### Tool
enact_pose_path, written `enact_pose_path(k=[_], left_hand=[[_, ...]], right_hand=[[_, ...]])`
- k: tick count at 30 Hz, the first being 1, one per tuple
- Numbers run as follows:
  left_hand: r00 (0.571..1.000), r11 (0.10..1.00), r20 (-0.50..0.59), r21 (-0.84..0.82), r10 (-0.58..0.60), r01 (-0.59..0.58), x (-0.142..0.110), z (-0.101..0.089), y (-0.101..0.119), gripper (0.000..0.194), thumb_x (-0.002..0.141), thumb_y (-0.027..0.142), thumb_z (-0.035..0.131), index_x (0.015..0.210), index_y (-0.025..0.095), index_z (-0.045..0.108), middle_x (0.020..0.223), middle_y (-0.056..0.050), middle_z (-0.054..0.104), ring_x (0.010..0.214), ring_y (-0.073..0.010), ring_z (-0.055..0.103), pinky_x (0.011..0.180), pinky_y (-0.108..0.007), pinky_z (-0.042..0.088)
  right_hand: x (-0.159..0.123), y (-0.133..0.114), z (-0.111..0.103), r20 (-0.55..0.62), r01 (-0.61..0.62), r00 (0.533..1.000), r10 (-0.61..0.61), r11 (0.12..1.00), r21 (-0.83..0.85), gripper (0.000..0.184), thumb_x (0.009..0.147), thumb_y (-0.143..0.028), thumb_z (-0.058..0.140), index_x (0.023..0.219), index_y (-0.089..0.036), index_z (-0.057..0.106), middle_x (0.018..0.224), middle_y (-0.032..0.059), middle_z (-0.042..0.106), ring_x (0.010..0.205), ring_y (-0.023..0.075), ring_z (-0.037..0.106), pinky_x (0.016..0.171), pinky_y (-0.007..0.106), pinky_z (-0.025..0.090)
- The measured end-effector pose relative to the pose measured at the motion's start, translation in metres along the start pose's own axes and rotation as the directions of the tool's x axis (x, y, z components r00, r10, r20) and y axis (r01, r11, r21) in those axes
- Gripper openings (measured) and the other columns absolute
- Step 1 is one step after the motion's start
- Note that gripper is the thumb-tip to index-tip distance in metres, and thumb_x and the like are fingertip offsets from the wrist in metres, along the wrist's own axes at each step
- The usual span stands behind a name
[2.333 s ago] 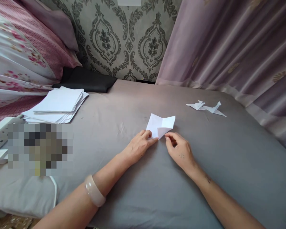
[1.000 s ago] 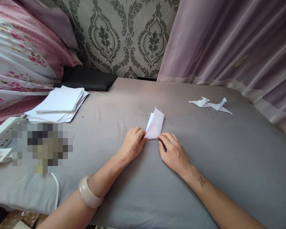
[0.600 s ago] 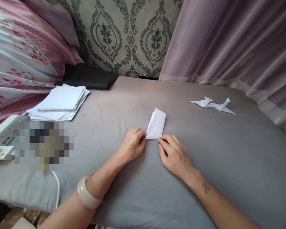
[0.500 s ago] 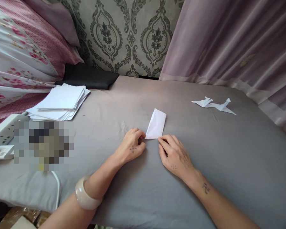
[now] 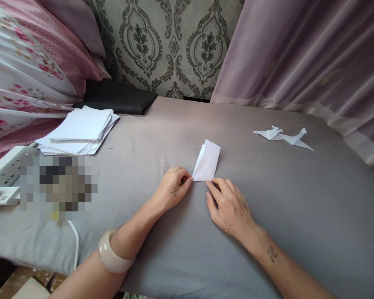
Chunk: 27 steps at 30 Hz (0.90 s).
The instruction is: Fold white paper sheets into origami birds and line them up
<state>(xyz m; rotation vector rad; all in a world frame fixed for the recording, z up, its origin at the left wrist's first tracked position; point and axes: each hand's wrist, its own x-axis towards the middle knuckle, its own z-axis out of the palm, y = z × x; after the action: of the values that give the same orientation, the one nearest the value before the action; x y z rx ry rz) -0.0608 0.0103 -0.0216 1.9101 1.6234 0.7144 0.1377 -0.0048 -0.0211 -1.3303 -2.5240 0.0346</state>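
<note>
A white sheet of paper folded into a slanted, narrow shape point(image 5: 207, 162) lies on the grey cloth in front of me. At its lower left corner, my left hand point(image 5: 176, 187) is closed, thumb and bent index finger pinching the corner. My right hand point(image 5: 229, 203) rests its index fingertip on the lower right edge of the folded paper. Its thumb is apart from the index finger and off the paper, and the other fingers lie loosely extended. Creases and a small step in the layers show along the paper's upper left side.
Two folded paper birds point(image 5: 283, 136) stand at the right. A stack of white paper point(image 5: 79, 126) lies at the back left, by a black folded item point(image 5: 121, 97). A power strip point(image 5: 8, 168) and a blurred-out object point(image 5: 62, 185) with a white cable point(image 5: 76, 241) are at the left.
My left thumb has moved up onto the paper's lower left corner. The paper's upper left layers look slightly parted. The whole view has shifted a little.
</note>
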Motion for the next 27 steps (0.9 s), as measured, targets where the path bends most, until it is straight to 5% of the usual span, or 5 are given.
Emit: enact_pose_path(k=[18,27], left_hand=[[0.990,0.980,-0.034,0.147,0.139,-0.133,-0.002,0.010,-0.012,0.019,0.092,0.023,0.044,0.082,0.016,0.057,0.084,-0.006,0.058,0.078,-0.0189,0.053,0.073,-0.032,0.044],[0.954,0.975,-0.202,-0.048,-0.223,0.218,0.004,-0.004,-0.010,0.015,0.085,0.022,0.053,0.074,0.016,0.060,0.072,-0.003,0.059,0.069,-0.0161,0.054,0.065,-0.029,0.044]], right_hand=[[0.018,-0.034,-0.015,0.137,-0.002,0.990,0.024,0.987,-0.158,0.045,0.093,-0.040,0.040,0.122,-0.012,0.059,0.091,0.0133,0.062,0.078,0.0235,0.056,0.084,0.041,0.035],[0.023,-0.052,-0.012,0.126,0.006,0.991,0.034,0.953,-0.304,0.055,0.091,-0.049,0.043,0.127,-0.010,0.058,0.092,0.0179,0.064,0.070,0.0225,0.058,0.079,0.039,0.039]])
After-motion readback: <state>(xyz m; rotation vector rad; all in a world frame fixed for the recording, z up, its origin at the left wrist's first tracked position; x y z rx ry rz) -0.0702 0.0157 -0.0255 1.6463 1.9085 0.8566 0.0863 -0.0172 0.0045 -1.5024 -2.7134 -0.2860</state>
